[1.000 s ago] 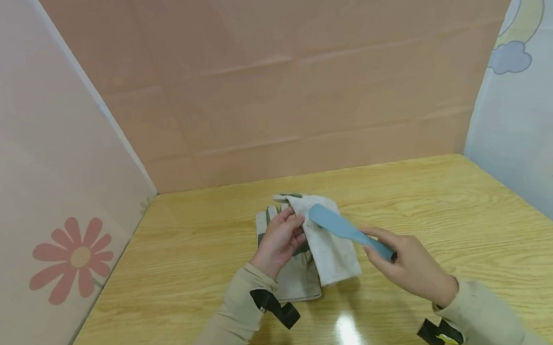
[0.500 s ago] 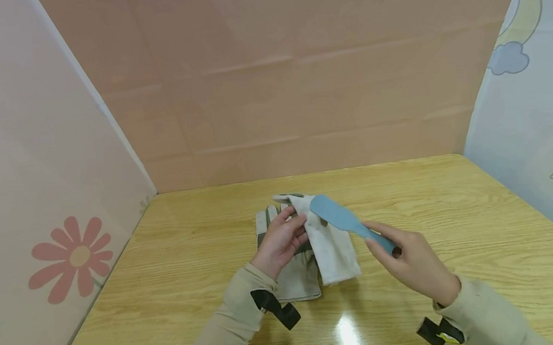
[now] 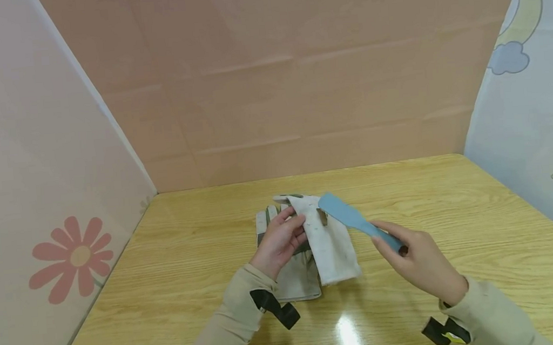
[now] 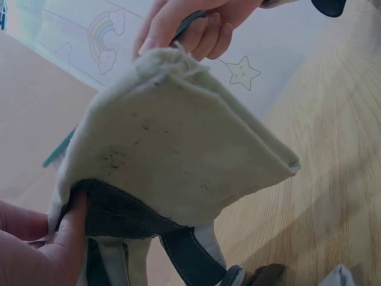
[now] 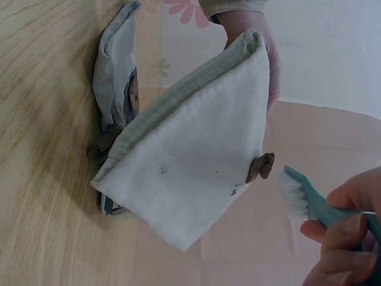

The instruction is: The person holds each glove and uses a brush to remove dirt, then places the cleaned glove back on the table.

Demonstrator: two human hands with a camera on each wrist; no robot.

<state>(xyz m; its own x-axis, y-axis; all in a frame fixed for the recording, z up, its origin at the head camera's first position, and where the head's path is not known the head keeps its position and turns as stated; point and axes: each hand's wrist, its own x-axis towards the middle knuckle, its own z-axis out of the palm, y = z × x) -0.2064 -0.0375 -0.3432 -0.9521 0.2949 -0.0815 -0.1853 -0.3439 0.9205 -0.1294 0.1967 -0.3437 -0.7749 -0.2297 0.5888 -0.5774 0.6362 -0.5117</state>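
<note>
My left hand (image 3: 282,242) pinches a whitish work glove (image 3: 333,252) with dark green patches, lifted and tilted. Dark smudges mark its cloth (image 4: 161,149) in the left wrist view. Curled round the handle of a blue brush (image 3: 345,213) are the fingers of my right hand (image 3: 420,264). White bristles (image 5: 293,196) show in the right wrist view, a little apart from a small brown lump (image 5: 261,167) at the held glove's edge. A second glove (image 3: 297,282) lies on the table beneath the first, partly covered by it and by my left hand.
The wood-grain table (image 3: 189,244) reaches back to a plain pinkish wall sheet (image 3: 299,84). Printed side sheets stand at left (image 3: 22,160) and right (image 3: 535,109). In the right wrist view, another brown piece (image 5: 103,143) sits by the lower glove.
My right hand has drawn the brush to the right and slightly up, so its head overlaps less of the glove. The brown lump has come into sight. My left hand stays almost still.
</note>
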